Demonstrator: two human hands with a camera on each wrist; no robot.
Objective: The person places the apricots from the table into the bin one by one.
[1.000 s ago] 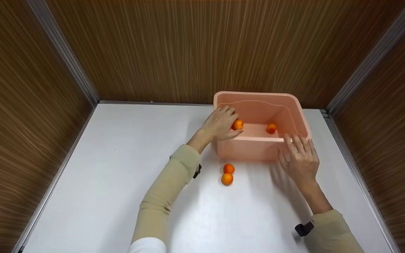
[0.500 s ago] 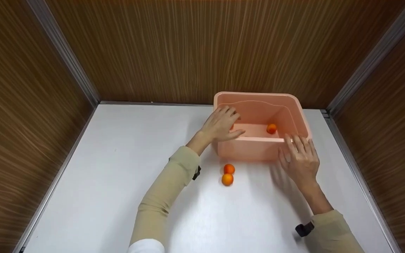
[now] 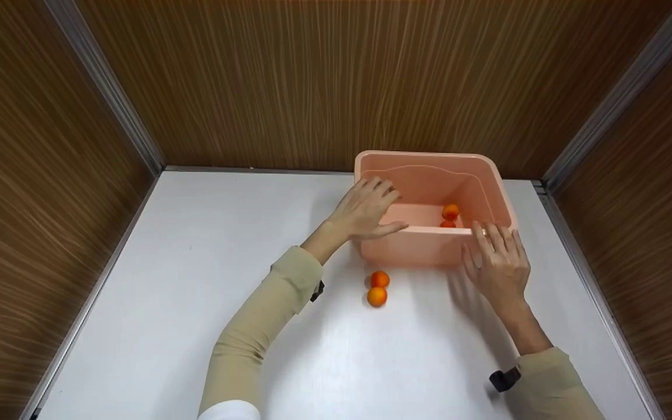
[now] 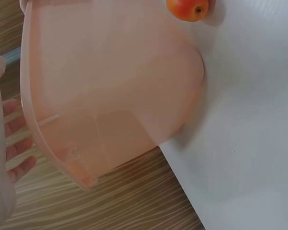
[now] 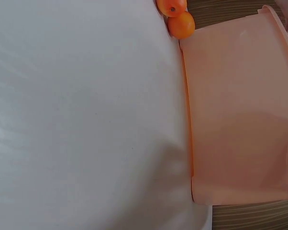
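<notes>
A pink plastic bin stands at the back right of the white table. Two small oranges lie together inside it by its right wall. My left hand hovers over the bin's left rim with fingers spread and holds nothing. My right hand lies with straight fingers against the bin's front right corner. Two more oranges touch each other on the table just in front of the bin. The left wrist view shows the bin's wall, one orange and my fingers.
Brown wood-grain walls close the table in at the back and on both sides, with metal strips in the corners. The right wrist view shows the bin's side and the two table oranges beside it.
My left hand held an orange over the bin's left side a second ago. It has let go, and that orange now lies beside the other one. The right hand has not moved.
</notes>
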